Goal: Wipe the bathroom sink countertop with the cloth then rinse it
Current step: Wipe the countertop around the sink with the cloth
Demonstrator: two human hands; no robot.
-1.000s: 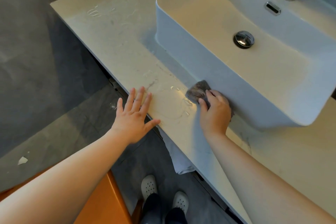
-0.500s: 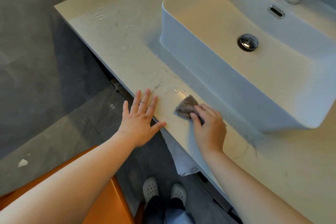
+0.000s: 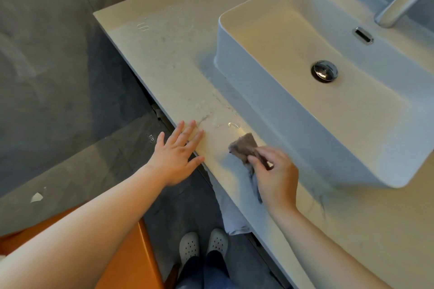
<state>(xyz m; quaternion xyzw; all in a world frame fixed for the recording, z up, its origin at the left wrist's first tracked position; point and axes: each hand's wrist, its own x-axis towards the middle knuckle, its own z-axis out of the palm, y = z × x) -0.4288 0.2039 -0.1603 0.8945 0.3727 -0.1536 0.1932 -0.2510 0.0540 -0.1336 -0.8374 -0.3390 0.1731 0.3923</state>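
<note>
A pale stone countertop [image 3: 164, 58] runs from far left to near right, with a white vessel sink [image 3: 270, 110] standing on it. My right hand [image 3: 276, 177] grips a small grey-brown cloth [image 3: 243, 145] and presses it on the counter in front of the sink, near the front edge. My left hand [image 3: 178, 155] lies flat with fingers spread on the counter's front edge, just left of the cloth. Wet streaks [image 3: 231, 124] shine on the stone beyond the cloth.
A chrome faucet [image 3: 399, 0] reaches over the sink at the top right, above the drain plug [image 3: 324, 71]. A light towel [image 3: 234, 216] hangs below the counter edge. An orange object [image 3: 126, 263] stands at my lower left, on the grey tiled floor.
My right hand has drawn the cloth away from the sink's base toward the counter's front edge. My left hand has stayed flat in the same place.
</note>
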